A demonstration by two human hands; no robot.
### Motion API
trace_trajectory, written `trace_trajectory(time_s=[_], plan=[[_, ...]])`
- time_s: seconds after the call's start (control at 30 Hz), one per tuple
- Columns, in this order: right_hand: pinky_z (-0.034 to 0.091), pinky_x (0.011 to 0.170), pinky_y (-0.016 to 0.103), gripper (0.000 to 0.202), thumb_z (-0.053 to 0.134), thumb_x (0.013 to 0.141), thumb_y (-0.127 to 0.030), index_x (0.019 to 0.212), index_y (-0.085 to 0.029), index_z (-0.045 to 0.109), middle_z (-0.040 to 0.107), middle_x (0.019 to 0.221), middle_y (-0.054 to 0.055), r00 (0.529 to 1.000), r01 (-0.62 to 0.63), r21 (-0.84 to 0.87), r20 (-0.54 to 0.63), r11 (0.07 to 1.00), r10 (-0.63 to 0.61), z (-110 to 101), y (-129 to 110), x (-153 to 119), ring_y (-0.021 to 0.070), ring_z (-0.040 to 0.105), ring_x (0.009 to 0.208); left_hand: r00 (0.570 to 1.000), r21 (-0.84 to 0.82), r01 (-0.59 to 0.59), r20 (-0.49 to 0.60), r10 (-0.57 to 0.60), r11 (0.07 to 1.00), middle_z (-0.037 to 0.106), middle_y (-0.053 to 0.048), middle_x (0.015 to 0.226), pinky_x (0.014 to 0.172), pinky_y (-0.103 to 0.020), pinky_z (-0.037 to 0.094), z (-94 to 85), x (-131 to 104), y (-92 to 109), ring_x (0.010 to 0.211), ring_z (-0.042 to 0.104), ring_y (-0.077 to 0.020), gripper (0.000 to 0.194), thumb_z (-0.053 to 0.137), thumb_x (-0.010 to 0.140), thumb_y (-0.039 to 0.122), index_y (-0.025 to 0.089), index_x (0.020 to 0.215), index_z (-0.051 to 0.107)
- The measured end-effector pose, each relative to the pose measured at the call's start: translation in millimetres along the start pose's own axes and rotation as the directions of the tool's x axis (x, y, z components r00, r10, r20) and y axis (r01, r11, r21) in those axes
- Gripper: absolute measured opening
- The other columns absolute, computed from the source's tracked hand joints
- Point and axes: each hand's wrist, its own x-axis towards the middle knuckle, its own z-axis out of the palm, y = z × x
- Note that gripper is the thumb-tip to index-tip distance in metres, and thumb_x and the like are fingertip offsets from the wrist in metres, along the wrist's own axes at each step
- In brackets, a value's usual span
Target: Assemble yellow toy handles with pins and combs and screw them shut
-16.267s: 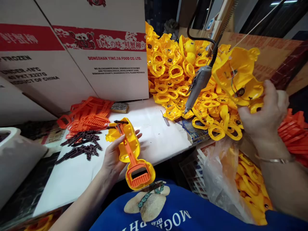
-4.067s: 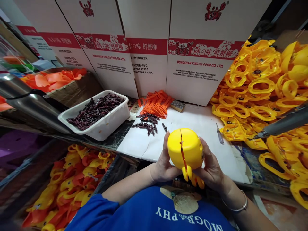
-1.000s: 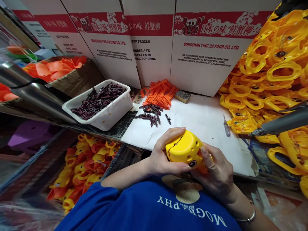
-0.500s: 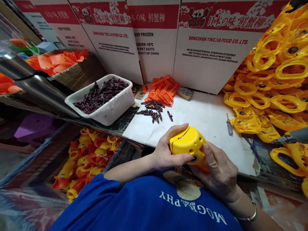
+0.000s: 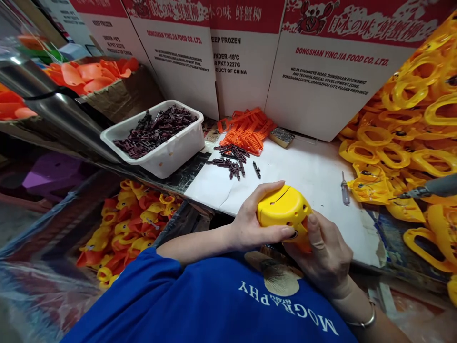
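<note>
- My left hand [image 5: 252, 228] grips the yellow toy [image 5: 285, 212] by the white tabletop's [image 5: 310, 169] near edge; my right hand [image 5: 326, 255] clasps its other side
- I judge the halves joined, their gapped seam [image 5: 281, 195] not fully closed
- Dark pins [image 5: 232, 164] lie ahead, screwdriver [image 5: 345, 193] rightward; nothing blocks me

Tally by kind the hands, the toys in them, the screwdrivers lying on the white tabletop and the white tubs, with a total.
Hands: 2 (left hand, right hand)
Yellow toy: 1
Screwdriver: 1
White tub: 1
Total: 5
</note>
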Motion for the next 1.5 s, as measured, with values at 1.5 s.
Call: trace_trajectory(time_s=[1.5], plan=[[0.064, 0.091, 0.048, 0.098, 0.074, 0.088, -0.060, 0.162, -0.010, 0.034, 0.057, 0.126, 0.020, 0.974, -0.223, 0.413, 0.136, 0.883, 0.182, -5, -12, 11, 0.0326, 0.061, 0.114, 0.960, 0.188, -0.260, 0.152, 0.233, 0.947, 0.061, -0.012, 0.139, 0.115, -0.042, 0.046, -12.6, -12, -8, 0.126, 0.061, -0.0293, 0.090, 0.093, 0.071, 0.037, 0.028, 0.151, 0.054]])
